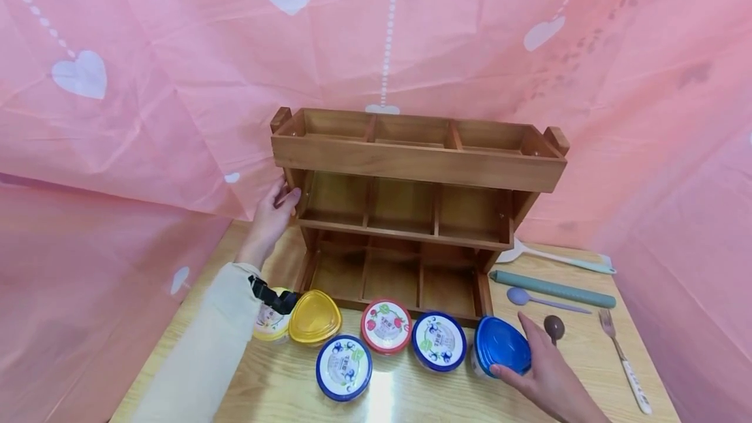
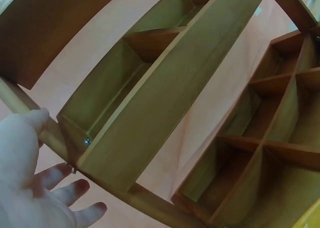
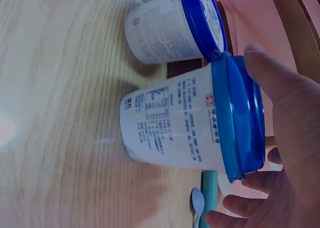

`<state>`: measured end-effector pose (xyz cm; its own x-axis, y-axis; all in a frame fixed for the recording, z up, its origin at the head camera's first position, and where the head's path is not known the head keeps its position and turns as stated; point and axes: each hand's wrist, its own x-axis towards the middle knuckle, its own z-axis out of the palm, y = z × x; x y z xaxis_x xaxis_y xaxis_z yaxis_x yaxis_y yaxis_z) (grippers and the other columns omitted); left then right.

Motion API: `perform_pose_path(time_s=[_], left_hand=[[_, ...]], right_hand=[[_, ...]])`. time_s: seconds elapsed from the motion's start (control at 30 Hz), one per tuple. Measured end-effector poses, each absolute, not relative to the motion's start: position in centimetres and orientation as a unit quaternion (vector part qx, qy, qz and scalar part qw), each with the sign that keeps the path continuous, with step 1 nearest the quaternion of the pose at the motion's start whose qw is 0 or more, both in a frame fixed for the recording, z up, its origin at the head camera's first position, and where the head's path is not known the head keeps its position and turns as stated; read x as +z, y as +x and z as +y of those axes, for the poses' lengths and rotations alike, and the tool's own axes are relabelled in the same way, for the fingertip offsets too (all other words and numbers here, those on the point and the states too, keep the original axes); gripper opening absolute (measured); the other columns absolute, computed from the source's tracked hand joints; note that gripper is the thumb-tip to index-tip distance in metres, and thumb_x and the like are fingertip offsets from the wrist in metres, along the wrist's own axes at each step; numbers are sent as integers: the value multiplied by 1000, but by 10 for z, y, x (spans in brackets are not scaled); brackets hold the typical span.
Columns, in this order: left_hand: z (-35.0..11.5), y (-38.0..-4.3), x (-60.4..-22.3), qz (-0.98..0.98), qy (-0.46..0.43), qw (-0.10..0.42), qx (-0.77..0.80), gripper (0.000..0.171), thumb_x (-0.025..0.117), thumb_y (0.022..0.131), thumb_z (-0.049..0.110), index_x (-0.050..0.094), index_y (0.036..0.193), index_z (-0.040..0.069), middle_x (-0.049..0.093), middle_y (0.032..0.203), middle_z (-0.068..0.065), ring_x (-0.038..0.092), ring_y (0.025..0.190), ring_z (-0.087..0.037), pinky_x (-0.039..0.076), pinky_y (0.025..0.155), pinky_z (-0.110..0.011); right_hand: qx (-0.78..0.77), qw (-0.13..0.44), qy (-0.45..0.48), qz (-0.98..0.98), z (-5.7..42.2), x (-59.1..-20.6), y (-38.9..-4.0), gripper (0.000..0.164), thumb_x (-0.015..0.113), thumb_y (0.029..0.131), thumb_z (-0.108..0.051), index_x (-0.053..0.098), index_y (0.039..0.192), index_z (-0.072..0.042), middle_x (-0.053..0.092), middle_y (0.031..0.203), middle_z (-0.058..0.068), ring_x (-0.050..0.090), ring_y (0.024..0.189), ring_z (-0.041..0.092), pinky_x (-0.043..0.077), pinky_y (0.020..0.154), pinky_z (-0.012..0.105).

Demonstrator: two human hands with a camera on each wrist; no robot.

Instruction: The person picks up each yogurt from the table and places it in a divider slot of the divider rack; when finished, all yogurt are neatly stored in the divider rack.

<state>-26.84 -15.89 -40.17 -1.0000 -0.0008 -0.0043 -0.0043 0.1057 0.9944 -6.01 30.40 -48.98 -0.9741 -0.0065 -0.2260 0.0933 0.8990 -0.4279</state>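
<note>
A three-tier wooden rack [image 1: 411, 158] stands at the middle back, with divided compartments on each tier. My left hand [image 1: 273, 214] holds its left side post, the thumb hooked over the wood; in the left wrist view the other fingers of that hand [image 2: 75, 188] fan out beside the post. At the front right, a white tub with a blue lid [image 1: 502, 344] stands upright on the table. My right hand [image 1: 549, 371] spans this lid, thumb at the near edge and straight fingers at the far side. Printed text covers the tub's wall [image 3: 170, 123] in the right wrist view.
Tubs with blue [image 1: 439, 341], red [image 1: 386, 326] and yellow [image 1: 315, 317] lids stand before the rack, another blue-lidded tub [image 1: 344, 368] nearer. At right lie a spatula [image 1: 564, 258], a green rod [image 1: 555, 288], a blue spoon [image 1: 546, 300], a dark spoon [image 1: 554, 327] and a fork [image 1: 625, 361].
</note>
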Motion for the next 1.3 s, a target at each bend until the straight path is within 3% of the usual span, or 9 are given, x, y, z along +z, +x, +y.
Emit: perform_pose_path(time_s=[0.37,0.63,1.0,1.3], left_hand=[[-157,-276,-427,768,9,-16,640,49,51,103,26,41,150,16,47,146,-19,44,138,-33,38,114,-48],[-157,-279,-430,772,18,-24,635,49,50,104,28,41,150,16,46,147,-19,44,137,-35,36,115,-50],[-155,-276,-431,778,28,-43,626,46,48,105,27,43,149,15,48,145,-17,46,135,-34,37,114,-50],[-156,-275,-430,783,21,-27,622,48,48,105,30,40,151,19,46,148,-14,43,137,-32,36,115,-49]], right_hand=[[-254,137,51,956,302,-496,-59,113,74,77,-63,22,148,7,34,144,37,44,122,60,53,85,63],[-254,157,85,950,297,-496,-63,113,74,74,-66,26,145,8,38,137,39,47,115,59,57,79,58],[-257,154,102,949,299,-504,-65,114,74,74,-66,25,146,8,38,136,40,46,116,61,56,80,59],[-267,149,104,946,300,-498,-63,110,73,76,-64,26,146,7,38,137,40,46,116,61,57,80,58]])
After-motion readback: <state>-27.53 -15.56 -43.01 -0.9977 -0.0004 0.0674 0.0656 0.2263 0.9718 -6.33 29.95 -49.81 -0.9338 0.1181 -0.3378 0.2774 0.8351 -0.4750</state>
